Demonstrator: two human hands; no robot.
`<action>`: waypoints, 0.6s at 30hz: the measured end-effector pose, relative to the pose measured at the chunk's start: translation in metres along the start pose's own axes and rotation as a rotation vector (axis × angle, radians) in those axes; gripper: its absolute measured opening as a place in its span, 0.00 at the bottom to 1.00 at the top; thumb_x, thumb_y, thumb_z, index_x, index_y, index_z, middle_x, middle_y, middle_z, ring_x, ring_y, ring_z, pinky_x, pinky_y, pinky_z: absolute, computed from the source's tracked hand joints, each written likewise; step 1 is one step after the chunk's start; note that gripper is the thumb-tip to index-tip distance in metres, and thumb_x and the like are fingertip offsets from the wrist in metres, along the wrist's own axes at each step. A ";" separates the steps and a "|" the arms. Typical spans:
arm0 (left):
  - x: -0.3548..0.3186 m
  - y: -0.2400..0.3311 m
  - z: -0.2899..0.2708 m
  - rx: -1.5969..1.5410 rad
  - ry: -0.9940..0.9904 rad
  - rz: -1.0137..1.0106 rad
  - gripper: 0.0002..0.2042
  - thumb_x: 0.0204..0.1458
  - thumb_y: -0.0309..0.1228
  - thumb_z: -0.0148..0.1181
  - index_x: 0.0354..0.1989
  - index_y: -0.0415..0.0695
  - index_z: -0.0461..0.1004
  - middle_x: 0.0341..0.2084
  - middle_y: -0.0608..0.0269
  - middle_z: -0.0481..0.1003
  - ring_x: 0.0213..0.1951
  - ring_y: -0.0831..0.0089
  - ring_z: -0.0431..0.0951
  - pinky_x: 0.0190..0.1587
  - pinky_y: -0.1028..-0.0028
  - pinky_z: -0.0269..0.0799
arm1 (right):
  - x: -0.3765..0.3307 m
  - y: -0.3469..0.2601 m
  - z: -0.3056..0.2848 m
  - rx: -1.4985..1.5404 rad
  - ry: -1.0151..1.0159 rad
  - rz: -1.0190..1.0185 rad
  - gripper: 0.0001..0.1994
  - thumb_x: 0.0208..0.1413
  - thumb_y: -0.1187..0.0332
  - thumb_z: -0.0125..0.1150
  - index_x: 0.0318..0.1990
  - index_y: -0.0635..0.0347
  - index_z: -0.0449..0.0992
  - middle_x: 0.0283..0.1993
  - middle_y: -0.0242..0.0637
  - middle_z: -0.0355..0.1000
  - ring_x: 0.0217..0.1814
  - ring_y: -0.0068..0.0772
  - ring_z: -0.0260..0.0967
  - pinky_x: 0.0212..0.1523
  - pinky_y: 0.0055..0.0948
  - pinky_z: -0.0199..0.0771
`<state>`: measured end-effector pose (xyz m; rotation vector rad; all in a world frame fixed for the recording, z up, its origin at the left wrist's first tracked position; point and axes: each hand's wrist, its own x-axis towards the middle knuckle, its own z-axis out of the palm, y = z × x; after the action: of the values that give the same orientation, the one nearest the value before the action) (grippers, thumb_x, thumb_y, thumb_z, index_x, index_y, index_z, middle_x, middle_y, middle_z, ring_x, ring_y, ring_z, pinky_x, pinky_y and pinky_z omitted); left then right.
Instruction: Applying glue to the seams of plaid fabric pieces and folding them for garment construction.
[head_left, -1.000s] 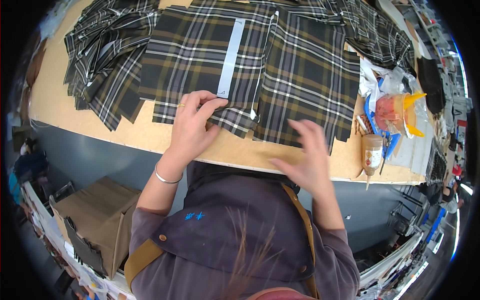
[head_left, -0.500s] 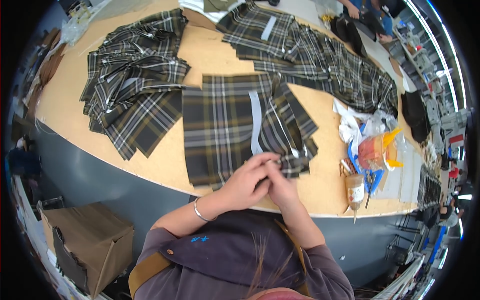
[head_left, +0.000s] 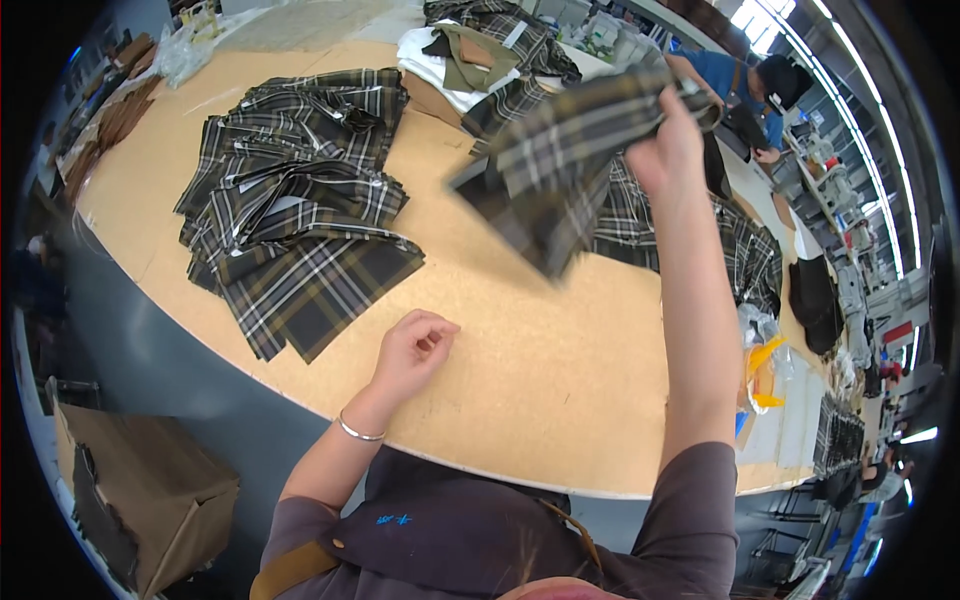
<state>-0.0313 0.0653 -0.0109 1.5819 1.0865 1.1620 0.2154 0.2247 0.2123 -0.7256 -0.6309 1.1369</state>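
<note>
Here's the risk, upper centre: the black, olive and white plaid fabric piece hangs by one edge, so its loose, blurred corner could fold under or drag on the dark plaid cloth pieces behind! The right hand has its fingers closed around that edge; left of centre, the left hand curls loosely, nothing visible in it.

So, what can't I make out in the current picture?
All in the head view:
The raised black, olive and white plaid cloth: edges and pattern smeared by motion blur.
The right hand's full grip: partly hidden by that cloth.
The long heap of dark plaid cloth: partly covered by the raised cloth and bare right forearm.
The flat blue object: mostly behind the forearm.
The small dark item near the blue-topped co-worker: too small.
</note>
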 end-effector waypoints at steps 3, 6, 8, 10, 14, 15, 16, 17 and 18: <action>0.000 0.003 -0.002 0.054 0.015 -0.037 0.08 0.48 0.19 0.59 0.36 0.42 0.78 0.32 0.64 0.74 0.28 0.80 0.72 0.29 0.82 0.67 | 0.045 -0.015 0.024 0.159 -0.219 -0.274 0.22 0.68 0.55 0.33 0.56 0.62 0.65 0.59 0.40 0.65 0.61 0.40 0.62 0.65 0.44 0.59; 0.000 0.003 -0.005 0.062 -0.015 -0.010 0.09 0.46 0.18 0.59 0.36 0.41 0.78 0.32 0.64 0.74 0.29 0.79 0.73 0.30 0.81 0.67 | 0.073 0.014 0.022 0.189 -0.193 -0.348 0.25 0.68 0.51 0.30 0.59 0.59 0.62 0.63 0.39 0.61 0.65 0.42 0.59 0.67 0.48 0.56; 0.001 0.009 -0.006 0.050 -0.034 -0.020 0.09 0.46 0.18 0.58 0.35 0.41 0.78 0.32 0.64 0.74 0.30 0.78 0.73 0.30 0.81 0.67 | 0.079 0.052 0.014 0.207 -0.090 -0.247 0.25 0.67 0.49 0.30 0.60 0.55 0.62 0.64 0.38 0.61 0.66 0.42 0.57 0.67 0.50 0.55; 0.000 0.008 -0.006 0.040 -0.040 -0.045 0.08 0.46 0.18 0.57 0.35 0.41 0.78 0.32 0.64 0.74 0.30 0.78 0.74 0.30 0.81 0.67 | 0.090 0.108 -0.009 0.230 0.033 -0.036 0.25 0.67 0.48 0.33 0.61 0.55 0.62 0.64 0.38 0.60 0.66 0.41 0.57 0.67 0.47 0.55; 0.005 0.009 -0.007 0.127 -0.084 0.052 0.08 0.45 0.19 0.60 0.35 0.42 0.77 0.33 0.60 0.74 0.33 0.70 0.75 0.34 0.76 0.70 | 0.063 0.225 -0.107 0.045 0.246 0.307 0.25 0.65 0.59 0.46 0.64 0.61 0.51 0.64 0.52 0.55 0.64 0.49 0.58 0.65 0.42 0.58; 0.006 0.010 -0.009 0.197 -0.084 0.102 0.09 0.44 0.20 0.60 0.35 0.42 0.77 0.35 0.59 0.74 0.36 0.66 0.75 0.37 0.73 0.71 | 0.042 0.238 -0.112 -0.040 0.210 0.164 0.22 0.63 0.64 0.48 0.61 0.61 0.56 0.60 0.49 0.61 0.60 0.43 0.62 0.61 0.37 0.63; 0.005 0.008 -0.011 0.214 -0.066 0.075 0.09 0.44 0.20 0.60 0.35 0.42 0.77 0.35 0.59 0.74 0.36 0.66 0.75 0.37 0.73 0.71 | 0.021 0.251 -0.114 -0.122 0.172 0.018 0.18 0.61 0.70 0.50 0.58 0.62 0.61 0.55 0.46 0.66 0.55 0.37 0.67 0.56 0.32 0.68; 0.006 0.009 -0.013 0.302 0.023 0.134 0.10 0.43 0.20 0.61 0.36 0.43 0.77 0.38 0.58 0.74 0.40 0.63 0.74 0.41 0.69 0.70 | 0.000 0.253 -0.116 -0.111 0.160 0.044 0.18 0.61 0.70 0.50 0.58 0.62 0.61 0.55 0.46 0.66 0.55 0.37 0.67 0.56 0.32 0.68; 0.009 0.008 -0.016 0.388 0.108 0.199 0.12 0.42 0.21 0.62 0.37 0.43 0.77 0.41 0.58 0.73 0.44 0.60 0.73 0.45 0.66 0.69 | -0.020 0.246 -0.118 -0.507 -0.037 -0.010 0.14 0.59 0.73 0.52 0.53 0.63 0.65 0.49 0.41 0.69 0.49 0.30 0.69 0.51 0.27 0.70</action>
<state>-0.0440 0.0739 0.0021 1.9817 1.3074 1.2313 0.1589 0.2442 -0.0543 -1.1306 -0.9700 0.9888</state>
